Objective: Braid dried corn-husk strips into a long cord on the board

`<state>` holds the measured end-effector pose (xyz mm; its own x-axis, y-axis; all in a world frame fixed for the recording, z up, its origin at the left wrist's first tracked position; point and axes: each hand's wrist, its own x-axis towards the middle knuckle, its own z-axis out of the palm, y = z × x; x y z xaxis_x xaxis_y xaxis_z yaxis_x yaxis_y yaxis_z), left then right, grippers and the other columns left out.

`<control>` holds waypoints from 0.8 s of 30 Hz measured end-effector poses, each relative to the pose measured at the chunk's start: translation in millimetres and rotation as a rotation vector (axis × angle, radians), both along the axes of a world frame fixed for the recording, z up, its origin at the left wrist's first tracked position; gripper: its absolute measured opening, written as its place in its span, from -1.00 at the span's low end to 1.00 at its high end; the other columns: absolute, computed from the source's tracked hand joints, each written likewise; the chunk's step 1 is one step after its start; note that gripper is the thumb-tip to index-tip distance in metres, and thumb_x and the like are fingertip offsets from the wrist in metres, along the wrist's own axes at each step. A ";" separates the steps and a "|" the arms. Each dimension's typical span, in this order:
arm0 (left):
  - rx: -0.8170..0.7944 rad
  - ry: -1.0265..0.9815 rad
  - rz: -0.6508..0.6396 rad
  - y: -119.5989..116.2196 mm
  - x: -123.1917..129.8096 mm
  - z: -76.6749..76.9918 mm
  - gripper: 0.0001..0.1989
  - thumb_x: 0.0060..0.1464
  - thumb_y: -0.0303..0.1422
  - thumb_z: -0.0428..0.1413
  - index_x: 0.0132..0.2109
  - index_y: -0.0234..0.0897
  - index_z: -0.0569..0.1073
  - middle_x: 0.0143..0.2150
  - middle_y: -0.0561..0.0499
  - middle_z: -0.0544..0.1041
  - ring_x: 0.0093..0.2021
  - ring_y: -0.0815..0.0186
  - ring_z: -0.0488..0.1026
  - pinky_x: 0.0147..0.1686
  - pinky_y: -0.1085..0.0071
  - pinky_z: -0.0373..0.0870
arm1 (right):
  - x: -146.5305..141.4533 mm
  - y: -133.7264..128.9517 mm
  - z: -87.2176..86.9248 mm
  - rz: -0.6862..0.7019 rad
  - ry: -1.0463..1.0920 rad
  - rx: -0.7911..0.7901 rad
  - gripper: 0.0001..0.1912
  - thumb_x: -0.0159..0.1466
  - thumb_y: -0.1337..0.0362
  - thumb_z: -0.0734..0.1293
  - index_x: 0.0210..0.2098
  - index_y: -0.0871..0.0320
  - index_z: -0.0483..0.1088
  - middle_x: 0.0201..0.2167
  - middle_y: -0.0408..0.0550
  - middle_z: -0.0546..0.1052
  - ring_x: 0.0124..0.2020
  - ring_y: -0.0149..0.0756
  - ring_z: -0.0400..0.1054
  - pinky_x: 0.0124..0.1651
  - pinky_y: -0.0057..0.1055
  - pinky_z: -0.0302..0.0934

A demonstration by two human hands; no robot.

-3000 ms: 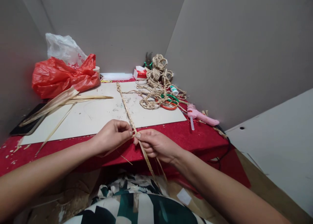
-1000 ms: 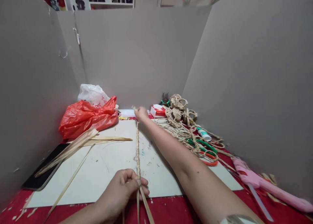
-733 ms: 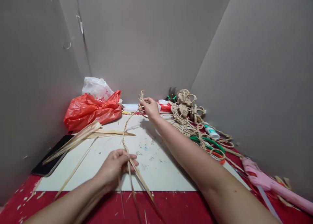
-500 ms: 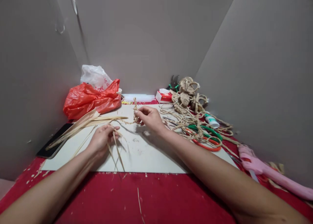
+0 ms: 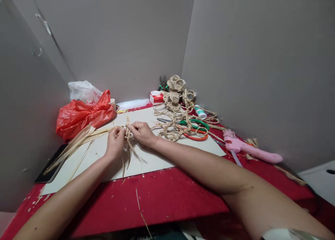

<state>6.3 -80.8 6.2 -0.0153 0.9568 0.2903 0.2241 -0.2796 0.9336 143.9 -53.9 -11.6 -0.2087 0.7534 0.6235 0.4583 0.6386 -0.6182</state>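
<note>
Both hands meet over the white board [image 5: 154,156], close together. My left hand [image 5: 115,138] is closed, its fingertips pinching the left side of a small braided straw piece [image 5: 128,132]. On the right side of that piece, my right hand [image 5: 141,132] pinches it between thumb and fingers. A short braided end stands up above the fingers, and loose straw strands [image 5: 128,154] hang below over the board. Long flat straw leaves [image 5: 81,139] lie to the left of my left hand.
A red plastic bag [image 5: 83,116] sits at the back left, beyond a black phone [image 5: 49,172]. Tangled braided cord [image 5: 171,128] lies right, with green-handled scissors [image 5: 200,123], orange handles [image 5: 197,134], a white bottle [image 5: 200,112] and a pink glue gun [image 5: 248,149]. Grey walls enclose the back.
My hands have come together; the cord between them is now gathered at the fingertips. The view has turned to the right, so the objects appear further left.
</note>
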 end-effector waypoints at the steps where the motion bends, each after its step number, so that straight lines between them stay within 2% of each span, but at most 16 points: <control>1: 0.007 -0.004 0.004 1.5 2.1 -1.4 -0.81 0.01 -0.30 0.04 -0.48 -0.28 0.23 -0.60 0.18 0.23 -0.58 0.49 0.15 -0.52 0.54 0.12 | 0.7 -0.1 -0.2 -0.002 -0.020 0.018 -0.58 0.31 0.20 0.13 -0.64 0.21 0.27 -0.63 -0.13 0.30 -0.51 -0.43 0.19 -0.35 -0.49 0.05; 6: -0.084 -0.070 -0.045 2.3 1.4 -8.1 -0.80 0.02 -0.30 0.01 -0.49 -0.26 0.20 -0.61 0.19 0.19 -0.59 0.49 0.12 -0.54 0.53 0.08 | 3.8 -3.7 -3.0 -0.052 -0.214 0.064 -0.62 0.33 0.21 0.10 -0.46 0.24 0.41 -0.49 -0.01 0.42 -0.40 -0.37 0.26 -0.25 -0.46 0.08; 9: -0.134 -0.079 -0.080 0.9 -4.1 -9.3 -0.81 0.02 -0.31 0.01 -0.49 -0.27 0.20 -0.61 0.18 0.19 -0.59 0.49 0.10 -0.55 0.53 0.06 | 2.8 -7.0 -3.4 -0.099 -0.322 0.057 -0.61 0.34 0.20 0.09 -0.45 0.23 0.42 -0.47 0.01 0.43 -0.40 -0.36 0.26 -0.25 -0.46 0.07; 15: -0.130 -0.043 -0.078 0.3 -8.0 -3.0 -0.83 -0.02 -0.36 0.01 -0.51 -0.26 0.21 -0.63 0.18 0.19 -0.61 0.48 0.10 -0.57 0.52 0.04 | -3.5 -7.4 -5.7 -0.189 -0.253 0.045 -0.66 0.31 0.26 0.12 -0.53 0.20 0.35 -0.53 -0.04 0.42 -0.47 -0.36 0.22 -0.32 -0.44 0.03; 19: -0.089 -0.047 -0.081 0.7 -6.4 -3.8 -0.82 -0.03 -0.38 0.04 -0.53 -0.27 0.21 -0.64 0.18 0.16 -0.61 0.48 0.08 -0.59 0.52 0.02 | -2.5 -3.8 -8.2 -0.144 -0.149 0.030 -0.65 0.30 0.24 0.13 -0.59 0.18 0.27 -0.60 -0.11 0.35 -0.53 -0.39 0.17 -0.38 -0.45 0.01; 24: -0.050 -0.072 -0.055 0.5 -5.2 -9.2 -0.81 0.01 -0.29 0.03 -0.48 -0.26 0.23 -0.59 0.16 0.22 -0.57 0.45 0.14 -0.54 0.51 0.10 | -2.3 -1.5 -9.5 0.009 -0.069 0.046 -0.68 0.29 0.23 0.12 -0.57 0.17 0.21 -0.61 -0.16 0.27 -0.52 -0.42 0.14 -0.38 -0.48 0.02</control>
